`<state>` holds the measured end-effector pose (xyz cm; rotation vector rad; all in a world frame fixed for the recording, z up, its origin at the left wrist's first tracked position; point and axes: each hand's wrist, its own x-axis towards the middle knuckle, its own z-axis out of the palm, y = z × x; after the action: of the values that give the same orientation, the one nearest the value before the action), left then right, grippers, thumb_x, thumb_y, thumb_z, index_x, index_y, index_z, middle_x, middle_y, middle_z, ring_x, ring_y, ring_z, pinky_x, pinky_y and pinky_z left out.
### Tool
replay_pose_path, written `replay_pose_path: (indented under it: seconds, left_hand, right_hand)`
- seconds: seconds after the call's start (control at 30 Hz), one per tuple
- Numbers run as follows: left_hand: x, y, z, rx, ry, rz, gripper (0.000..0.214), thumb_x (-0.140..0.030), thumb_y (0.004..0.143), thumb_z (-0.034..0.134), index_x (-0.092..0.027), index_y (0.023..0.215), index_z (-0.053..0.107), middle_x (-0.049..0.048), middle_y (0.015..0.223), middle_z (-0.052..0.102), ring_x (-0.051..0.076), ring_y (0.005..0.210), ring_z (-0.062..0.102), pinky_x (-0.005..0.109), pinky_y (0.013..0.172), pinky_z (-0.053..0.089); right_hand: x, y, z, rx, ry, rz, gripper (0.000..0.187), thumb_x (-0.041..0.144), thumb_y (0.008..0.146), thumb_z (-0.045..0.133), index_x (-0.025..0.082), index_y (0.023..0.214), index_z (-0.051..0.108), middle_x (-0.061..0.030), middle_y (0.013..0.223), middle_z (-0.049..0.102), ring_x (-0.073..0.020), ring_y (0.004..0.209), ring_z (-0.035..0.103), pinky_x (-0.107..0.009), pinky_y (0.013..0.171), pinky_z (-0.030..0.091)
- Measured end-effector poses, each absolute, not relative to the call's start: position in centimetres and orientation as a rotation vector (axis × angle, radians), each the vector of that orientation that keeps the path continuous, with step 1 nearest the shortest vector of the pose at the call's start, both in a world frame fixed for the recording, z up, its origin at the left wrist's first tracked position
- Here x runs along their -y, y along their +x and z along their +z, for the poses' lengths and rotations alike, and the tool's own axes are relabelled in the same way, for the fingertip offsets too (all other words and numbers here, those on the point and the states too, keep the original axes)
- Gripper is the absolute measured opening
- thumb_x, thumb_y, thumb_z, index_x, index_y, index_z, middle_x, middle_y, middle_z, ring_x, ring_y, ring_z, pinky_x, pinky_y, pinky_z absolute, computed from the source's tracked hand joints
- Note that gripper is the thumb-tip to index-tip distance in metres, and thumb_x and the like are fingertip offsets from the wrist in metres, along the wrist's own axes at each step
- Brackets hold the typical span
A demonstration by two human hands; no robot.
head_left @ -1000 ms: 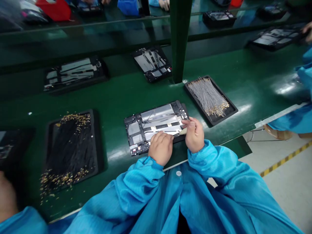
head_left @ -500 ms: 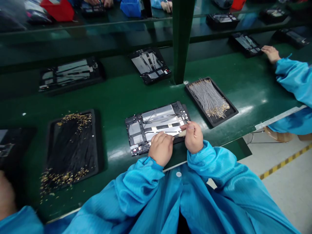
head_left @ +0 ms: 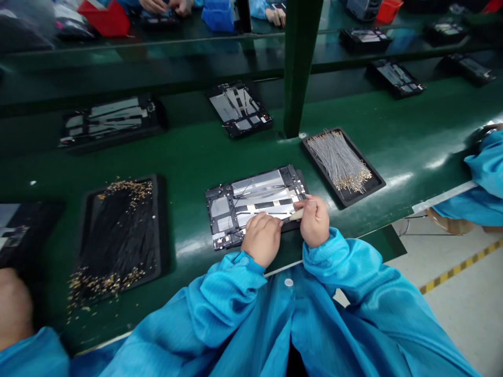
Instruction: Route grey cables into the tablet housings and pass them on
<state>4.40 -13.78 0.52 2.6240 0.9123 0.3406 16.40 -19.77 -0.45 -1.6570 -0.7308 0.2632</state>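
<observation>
Tablet frame lies flat on a long green workbench, close to the bench's near edge and right in front of the person. A thick green post stands on the bench, behind the frame and to the right. Beyond it, more black frames with silver strips sit in a row, and people work at a far bench.

The person wears a blue smock with long, puffy sleeves. A co-worker's blue sleeve shows at the right edge, and a hand shows at the lower left.

Two black trays lie on either side of the frame. The right one holds a neat pile of thin gray wires with gold tips. The left one holds dark strips with gold bits spilled around them. Both seem placed there so a short reach gets to them.

The left hand rests on the frame's near edge, with its fingers bent but not clenched, and this seems to keep the frame from sliding. The right hand pinches a small pale tool, and its tip points at the frame's silver middle.
</observation>
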Motion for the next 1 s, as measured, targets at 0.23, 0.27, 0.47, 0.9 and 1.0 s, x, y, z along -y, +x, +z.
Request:
replay_pose_path:
  seconds: [0.23, 0.27, 0.47, 0.9, 1.0]
  left_hand:
    - [13.78, 4.35, 0.39, -0.914, 2.599, 0.35, 0.024, -0.022, 0.082, 0.04, -0.016, 0.083, 0.064, 0.0083, 0.084, 0.065, 0.025, 0.097, 0.052, 0.041, 0.091, 0.036]
    - [13.79, 4.35, 0.39, -0.914, 2.6, 0.356, 0.024, -0.023, 0.082, 0.04, -0.017, 0.083, 0.064, 0.008, 0.084, 0.065, 0.025, 0.097, 0.052, 0.041, 0.091, 0.036]
    - [13.82, 4.29, 0.38, -0.918, 2.621, 0.361, 0.024, -0.022, 0.082, 0.041, -0.015, 0.082, 0.064, 0.0077, 0.084, 0.065, 0.025, 0.097, 0.053, 0.041, 0.091, 0.037]
    - [13.78, 4.3, 0.21, -0.903, 2.655, 0.408, 0.023, -0.022, 0.083, 0.042, -0.016, 0.081, 0.064, 0.0054, 0.083, 0.066, 0.023, 0.092, 0.055, 0.039, 0.09, 0.039]
    - [13.74, 4.3, 0.22, -0.902, 2.653, 0.399, 0.023, -0.022, 0.083, 0.042, -0.016, 0.081, 0.064, 0.0055, 0.083, 0.066, 0.023, 0.092, 0.055, 0.039, 0.09, 0.039]
  right_hand:
    - [19.79, 16.44, -0.37, 0.713, -1.682, 0.313, 0.031, 0.045, 0.085, 0.033, 0.019, 0.094, 0.048, -0.0026, 0.073, 0.065, -0.0157, 0.069, 0.062, -0.031, 0.065, 0.049]
    - [19.77, 16.45, -0.42, 0.707, -1.676, 0.319, 0.031, 0.045, 0.085, 0.034, 0.019, 0.094, 0.048, -0.0026, 0.073, 0.065, -0.0156, 0.069, 0.062, -0.031, 0.065, 0.049]
    - [19.59, 16.54, -0.92, 0.632, -1.664, 0.293, 0.031, 0.044, 0.085, 0.034, 0.018, 0.097, 0.048, -0.0016, 0.071, 0.065, -0.0149, 0.068, 0.062, -0.029, 0.062, 0.049]
    - [19.69, 16.6, -1.07, 0.634, -1.635, 0.25, 0.026, 0.04, 0.086, 0.036, 0.019, 0.095, 0.049, -0.0006, 0.07, 0.064, -0.0142, 0.067, 0.061, -0.029, 0.062, 0.049]
    - [19.67, 16.56, -1.09, 0.639, -1.631, 0.256, 0.027, 0.04, 0.086, 0.036, 0.019, 0.096, 0.049, -0.0007, 0.069, 0.064, -0.0143, 0.067, 0.061, -0.03, 0.062, 0.049]
